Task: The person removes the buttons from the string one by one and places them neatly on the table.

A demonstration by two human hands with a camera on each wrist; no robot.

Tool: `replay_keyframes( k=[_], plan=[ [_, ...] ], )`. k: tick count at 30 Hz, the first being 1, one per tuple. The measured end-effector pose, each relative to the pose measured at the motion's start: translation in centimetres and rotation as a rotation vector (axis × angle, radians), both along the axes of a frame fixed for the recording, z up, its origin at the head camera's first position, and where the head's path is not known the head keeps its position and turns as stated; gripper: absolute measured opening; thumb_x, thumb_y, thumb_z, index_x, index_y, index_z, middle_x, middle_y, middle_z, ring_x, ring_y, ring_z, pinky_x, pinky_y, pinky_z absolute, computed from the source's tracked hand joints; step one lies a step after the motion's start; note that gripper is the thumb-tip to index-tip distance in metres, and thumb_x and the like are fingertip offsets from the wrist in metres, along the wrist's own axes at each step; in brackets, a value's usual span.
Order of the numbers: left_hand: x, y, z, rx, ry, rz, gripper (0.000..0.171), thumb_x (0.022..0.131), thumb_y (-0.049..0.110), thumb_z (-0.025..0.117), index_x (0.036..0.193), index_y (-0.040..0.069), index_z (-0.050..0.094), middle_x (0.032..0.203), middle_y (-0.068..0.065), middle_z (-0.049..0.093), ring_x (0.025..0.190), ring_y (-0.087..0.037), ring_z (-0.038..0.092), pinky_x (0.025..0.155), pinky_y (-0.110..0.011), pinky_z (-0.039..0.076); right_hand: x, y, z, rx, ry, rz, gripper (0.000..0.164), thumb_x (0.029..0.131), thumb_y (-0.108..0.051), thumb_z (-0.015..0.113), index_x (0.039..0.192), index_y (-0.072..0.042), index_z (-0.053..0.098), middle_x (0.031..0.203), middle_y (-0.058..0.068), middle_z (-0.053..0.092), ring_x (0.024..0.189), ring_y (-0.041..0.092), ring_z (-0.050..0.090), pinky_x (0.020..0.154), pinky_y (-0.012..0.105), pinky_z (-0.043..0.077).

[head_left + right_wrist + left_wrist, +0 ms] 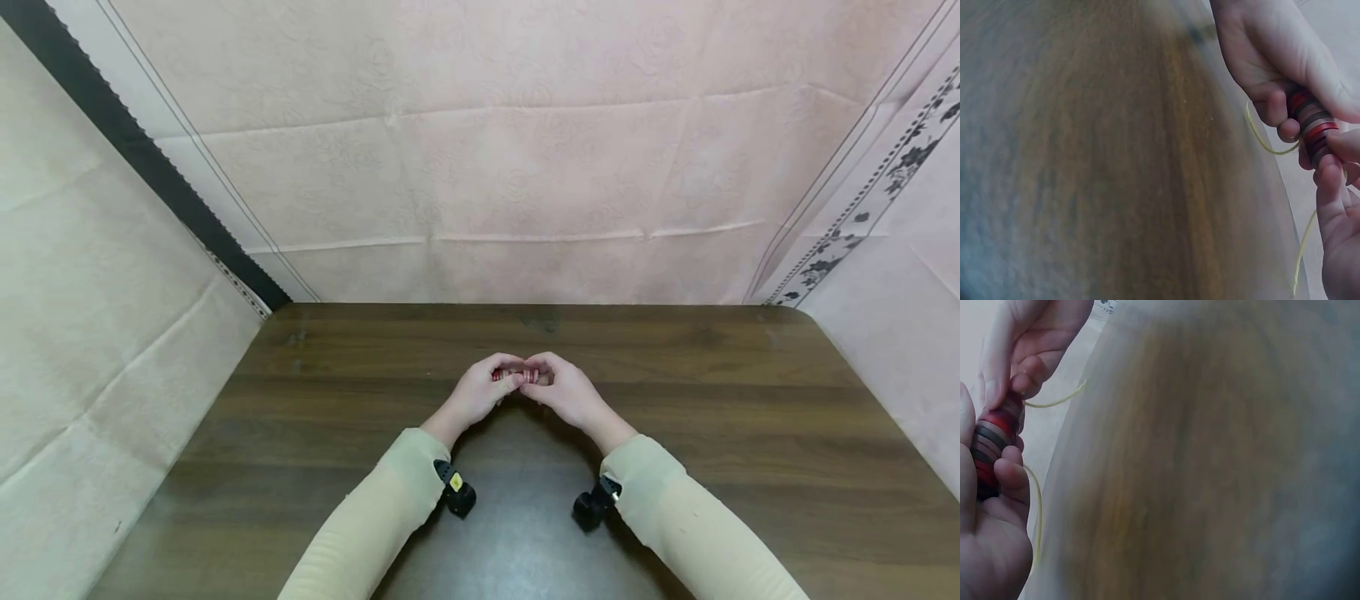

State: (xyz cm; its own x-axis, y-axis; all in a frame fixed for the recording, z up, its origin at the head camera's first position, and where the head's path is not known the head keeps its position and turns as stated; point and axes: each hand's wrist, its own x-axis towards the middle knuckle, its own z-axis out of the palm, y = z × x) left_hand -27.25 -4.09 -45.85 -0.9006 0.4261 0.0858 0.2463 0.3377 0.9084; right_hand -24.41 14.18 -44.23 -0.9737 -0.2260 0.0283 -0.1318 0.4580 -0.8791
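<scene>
Between the fingertips, a short stack of red, dark and pinkish discs (529, 376) is held off the table. My left hand (477, 393) grips one end of it, thumb towards me. The other end is pinched by my right hand (567, 394). In the left wrist view the discs (990, 445) lie tightly side by side like a roll. A thin yellow cord (1267, 147) loops out beside the stack in both wrist views, and a second length of yellow cord (1301, 253) hangs lower. How the cord joins the discs is hidden by fingers.
Below the hands spreads a dark brown wooden table (360, 400). Pale cloth (480, 167) hangs behind its far edge, with more cloth at both sides. A small black wrist camera (459, 498) sits on the left sleeve, another black camera (588, 510) on the right.
</scene>
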Motion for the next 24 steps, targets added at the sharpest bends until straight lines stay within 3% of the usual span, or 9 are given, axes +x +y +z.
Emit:
replay_keyframes(
  k=[7, 15, 18, 24],
  plan=[
    [0.08, 0.59, -0.46, 0.114, -0.042, -0.027, 0.03, 0.092, 0.022, 0.06, 0.115, 0.003, 0.059, 0.101, -0.01, 0.062, 0.073, -0.017, 0.061, 0.063, -0.031, 0.054, 0.07, 0.09, -0.14, -0.012, -0.027, -0.024, 0.034, 0.082, -0.026, 0.073, 0.106, -0.009, 0.055, 0.086, 0.003, 0.064, 0.075, 0.017, 0.059, 0.059, 0.032, 0.047],
    [0.2, 0.97, -0.55, 0.254, -0.136, 0.03, 0.03, 0.084, 0.012, 0.071, 0.109, -0.001, 0.063, 0.101, -0.012, 0.065, 0.081, -0.015, 0.063, 0.069, -0.033, 0.055, 0.14, 0.08, -0.43, -0.064, 0.004, 0.005, 0.037, 0.084, -0.014, 0.068, 0.117, -0.004, 0.054, 0.108, 0.009, 0.063, 0.089, 0.018, 0.062, 0.07, 0.03, 0.049],
    [0.23, 0.97, -0.52, 0.253, -0.136, 0.053, 0.031, 0.08, 0.011, 0.075, 0.105, -0.002, 0.063, 0.099, -0.012, 0.065, 0.08, -0.015, 0.063, 0.069, -0.033, 0.054, 0.12, 0.06, -0.57, -0.11, -0.018, 0.002, 0.037, 0.085, -0.011, 0.067, 0.118, -0.004, 0.052, 0.112, 0.011, 0.062, 0.091, 0.019, 0.062, 0.072, 0.03, 0.051],
    [0.14, 0.71, -0.63, 0.138, -0.079, 0.115, 0.028, 0.077, 0.021, 0.079, 0.096, 0.008, 0.065, 0.094, -0.003, 0.064, 0.081, -0.013, 0.06, 0.071, -0.028, 0.052, 0.17, 0.01, -0.9, -0.146, -0.015, 0.012, 0.036, 0.087, -0.008, 0.065, 0.12, 0.0, 0.056, 0.112, 0.014, 0.063, 0.091, 0.02, 0.063, 0.073, 0.029, 0.052]
  ],
)
